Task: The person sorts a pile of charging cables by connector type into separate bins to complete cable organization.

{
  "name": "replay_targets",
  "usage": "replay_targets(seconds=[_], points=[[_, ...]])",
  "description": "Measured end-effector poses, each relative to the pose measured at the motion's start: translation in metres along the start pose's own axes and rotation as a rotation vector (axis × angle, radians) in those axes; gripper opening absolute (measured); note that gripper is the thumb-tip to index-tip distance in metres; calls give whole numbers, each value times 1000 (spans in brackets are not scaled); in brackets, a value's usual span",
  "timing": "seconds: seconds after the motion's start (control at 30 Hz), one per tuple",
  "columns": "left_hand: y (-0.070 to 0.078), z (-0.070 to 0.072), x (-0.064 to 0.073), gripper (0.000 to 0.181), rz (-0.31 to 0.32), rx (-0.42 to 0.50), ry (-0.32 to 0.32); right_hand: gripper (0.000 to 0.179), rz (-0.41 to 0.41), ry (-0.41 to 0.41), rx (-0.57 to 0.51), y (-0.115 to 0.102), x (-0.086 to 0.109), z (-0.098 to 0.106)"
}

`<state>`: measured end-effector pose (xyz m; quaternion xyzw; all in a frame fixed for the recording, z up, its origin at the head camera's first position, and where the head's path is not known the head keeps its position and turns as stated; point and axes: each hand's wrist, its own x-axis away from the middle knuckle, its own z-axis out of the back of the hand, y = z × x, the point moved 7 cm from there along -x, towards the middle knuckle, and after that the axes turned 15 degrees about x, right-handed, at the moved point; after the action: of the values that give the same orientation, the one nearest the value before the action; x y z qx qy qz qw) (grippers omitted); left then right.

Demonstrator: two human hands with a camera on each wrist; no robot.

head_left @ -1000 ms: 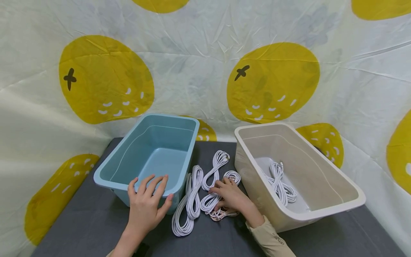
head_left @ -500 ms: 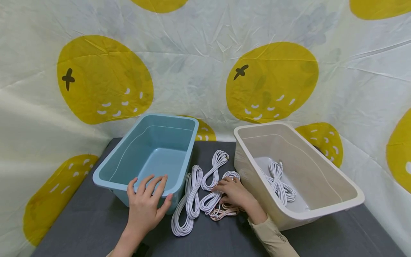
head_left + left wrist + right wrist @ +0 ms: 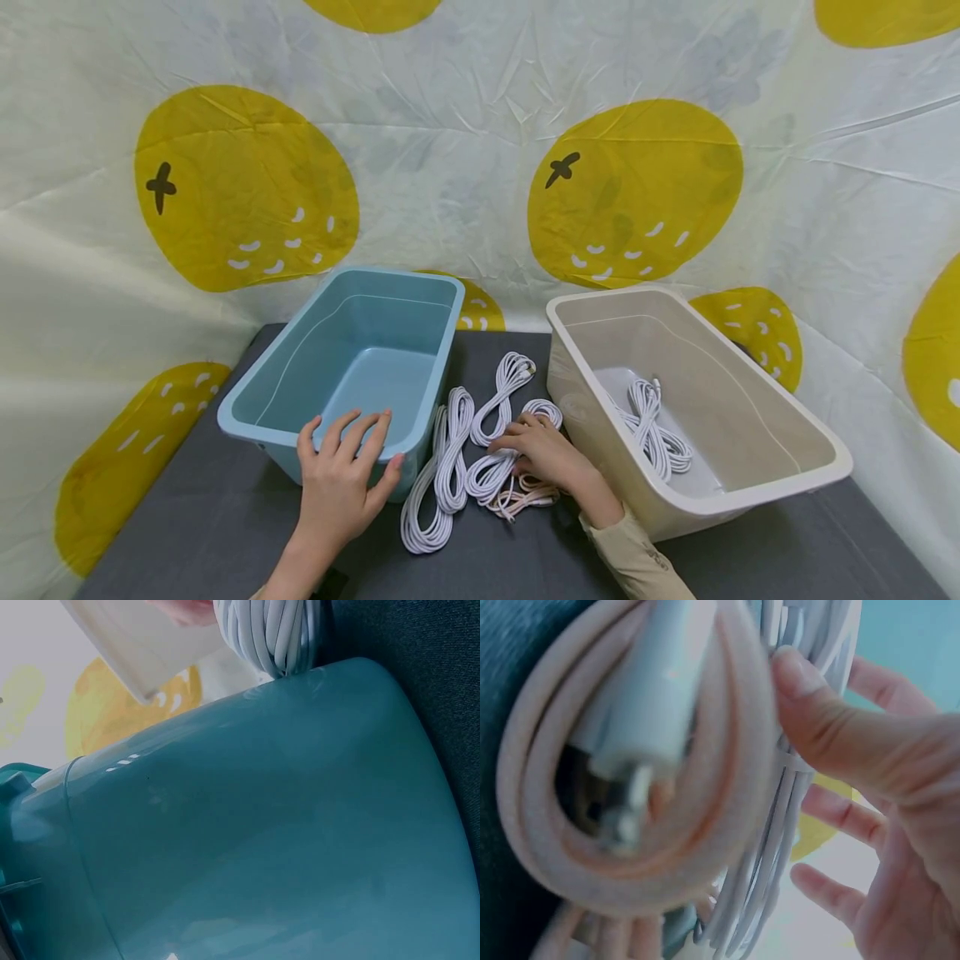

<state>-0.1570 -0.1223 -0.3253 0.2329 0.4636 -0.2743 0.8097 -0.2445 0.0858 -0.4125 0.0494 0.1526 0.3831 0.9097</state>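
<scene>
Blue plastic fills the left of the frame: the blue bin (image 3: 397,383), with my left hand (image 3: 341,479) at its near rim, fingers spread apart and relaxed, gripping nothing, just as it lay half a second ago. Right of it, in the lower middle, the looped white cables (image 3: 452,454) lie on the dark cloth, and another white bundle (image 3: 512,371) sits above them; neither looks moved. Next comes the real change, though a slight one — my right hand (image 3: 555,460) now reaches a touch further left over the coiled white cable (image 3: 489,477), with the thumb on one side and fingers curving round the other, so it is pinched at its middle. I take that to mean the work is at the hold itself; the cable seems to rest on the cloth. Beside it is the peach cable (image 3: 742,750), and a small pale end (image 3: 510,518) pokes out below — the earlier frame does not show it there, and I cannot tell which cable it belongs to. At the right, the beige bin (image 3: 750,375) and the white cable inside it (image 3: 656,433) match the earlier frame.
</scene>
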Motion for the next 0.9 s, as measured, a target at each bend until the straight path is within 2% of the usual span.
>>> replay_targets(seconds=[0.3, 0.47, 0.6, 0.9], points=[[0, -1, 2, 52, 6, -11, -23, 45, 51, 119, 86, -8, 3, 18], [0, 0, 1, 51, -2, -4, 0, 48, 104, 207, 197, -15, 4, 31], [-1, 0, 1, 51, -5, -1, 9, 44, 145, 260, 247, -21, 6, 44], [-1, -1, 1, 51, -6, 0, 12, 37, 203, 284, 298, -32, 12, 74]])
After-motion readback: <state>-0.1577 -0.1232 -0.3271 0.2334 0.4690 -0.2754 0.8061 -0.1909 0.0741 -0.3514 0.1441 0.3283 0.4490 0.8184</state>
